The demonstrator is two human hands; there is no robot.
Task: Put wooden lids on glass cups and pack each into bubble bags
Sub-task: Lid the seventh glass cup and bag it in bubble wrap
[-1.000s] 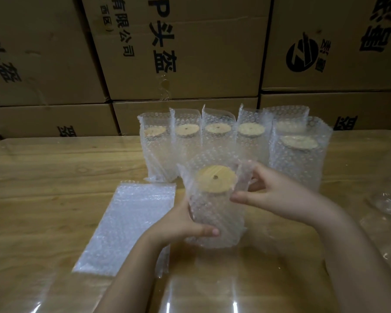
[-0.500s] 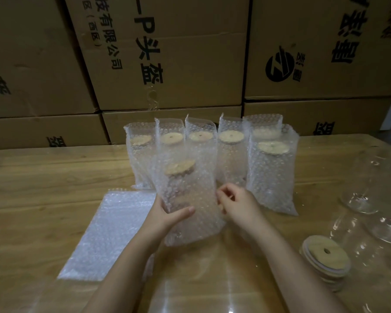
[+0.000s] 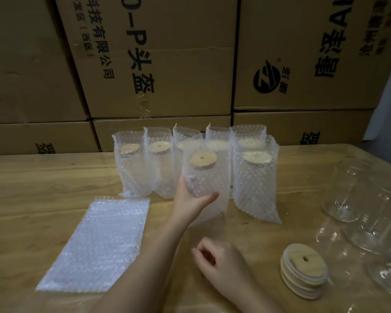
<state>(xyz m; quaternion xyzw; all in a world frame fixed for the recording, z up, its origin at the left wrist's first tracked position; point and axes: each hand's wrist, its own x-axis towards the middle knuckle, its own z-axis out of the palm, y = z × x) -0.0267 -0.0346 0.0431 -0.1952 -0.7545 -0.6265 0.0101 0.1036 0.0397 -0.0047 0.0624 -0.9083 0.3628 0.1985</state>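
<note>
My left hand (image 3: 191, 201) grips a bagged cup (image 3: 209, 184) with a wooden lid (image 3: 203, 158), holding it upright in front of a row of several packed cups (image 3: 158, 163). Another packed cup (image 3: 254, 184) stands just to its right. My right hand (image 3: 219, 260) hovers lower over the table, fingers loosely curled and holding nothing. A stack of wooden lids (image 3: 304, 273) lies at the right front. Bare glass cups (image 3: 357, 213) lie at the far right. A pile of flat bubble bags (image 3: 99, 242) rests at the left.
The wooden table (image 3: 36, 188) carries everything. Stacked cardboard boxes (image 3: 158, 57) form a wall right behind the packed row.
My right hand has let go of the bagged cup and drawn back toward me. My left hand has carried the cup further away, up to the packed row.
</note>
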